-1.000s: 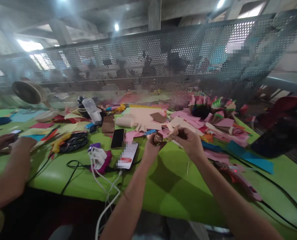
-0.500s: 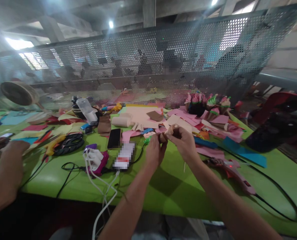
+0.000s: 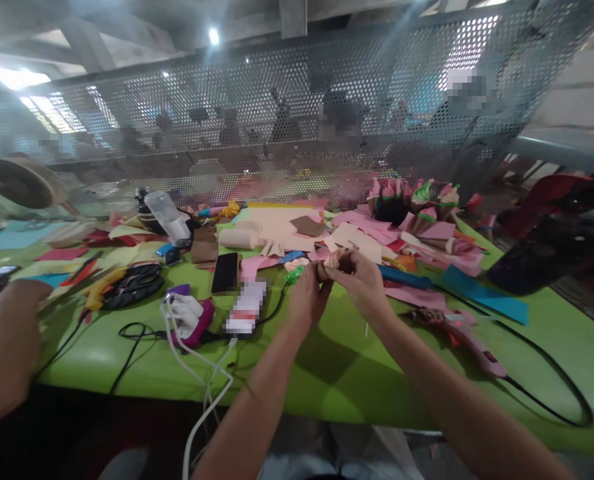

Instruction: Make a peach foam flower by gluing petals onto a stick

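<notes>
Both my hands meet above the green table, around a small paper piece made of a brown rolled part [image 3: 322, 271] and a cream, swirled part [image 3: 333, 259]. My left hand [image 3: 307, 293] is closed round the brown part from the left. My right hand [image 3: 359, 277] pinches the cream part between thumb and fingers; the fingertips cover some of it. Just left of my left hand lies a small green item [image 3: 295, 274]. A pink glue gun [image 3: 477, 343] with a lit red light rests to the right of my right forearm.
A phone with a lit screen [image 3: 245, 308], a dark phone [image 3: 225, 273] and a purple plug block [image 3: 197, 323] with white cables lie left. Paper scraps [image 3: 357, 240] and pink-and-green swirled paper pieces [image 3: 421, 193] lie behind. Another person's arm [image 3: 14, 333] rests far left.
The cream part now sits closer to the brown part, and my right hand has come slightly nearer my left. The whole view has shifted a little.
</notes>
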Tool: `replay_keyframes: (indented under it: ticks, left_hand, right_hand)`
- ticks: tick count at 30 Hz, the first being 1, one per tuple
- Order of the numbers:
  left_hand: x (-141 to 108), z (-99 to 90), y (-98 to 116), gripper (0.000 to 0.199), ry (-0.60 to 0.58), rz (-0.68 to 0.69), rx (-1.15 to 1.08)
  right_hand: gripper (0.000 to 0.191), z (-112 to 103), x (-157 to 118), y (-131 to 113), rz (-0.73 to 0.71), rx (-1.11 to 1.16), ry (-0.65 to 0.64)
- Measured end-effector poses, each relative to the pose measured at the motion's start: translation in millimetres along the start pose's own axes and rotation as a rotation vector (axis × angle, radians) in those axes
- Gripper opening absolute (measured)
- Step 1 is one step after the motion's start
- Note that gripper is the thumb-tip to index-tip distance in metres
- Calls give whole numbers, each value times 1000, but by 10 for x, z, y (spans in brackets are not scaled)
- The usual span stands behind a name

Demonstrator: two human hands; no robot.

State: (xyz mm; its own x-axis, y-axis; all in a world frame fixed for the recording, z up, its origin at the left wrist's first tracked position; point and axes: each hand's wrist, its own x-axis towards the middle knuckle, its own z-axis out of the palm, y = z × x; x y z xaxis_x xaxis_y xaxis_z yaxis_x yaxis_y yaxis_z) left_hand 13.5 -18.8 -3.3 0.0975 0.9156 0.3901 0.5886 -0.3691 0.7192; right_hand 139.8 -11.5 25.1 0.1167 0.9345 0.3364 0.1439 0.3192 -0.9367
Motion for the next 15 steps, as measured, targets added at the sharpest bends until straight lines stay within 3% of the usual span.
replay_keyframes:
  ticks: [8, 15]
  left_hand:
    - [-32, -125, 90, 49, -41, -19, -240]
    - [-30, -122, 105, 39, -3, -28, -233]
  right_hand:
    - [18, -44, 23, 6, -120, -46, -127]
    - [32, -138, 50, -36, -114, -64, -201]
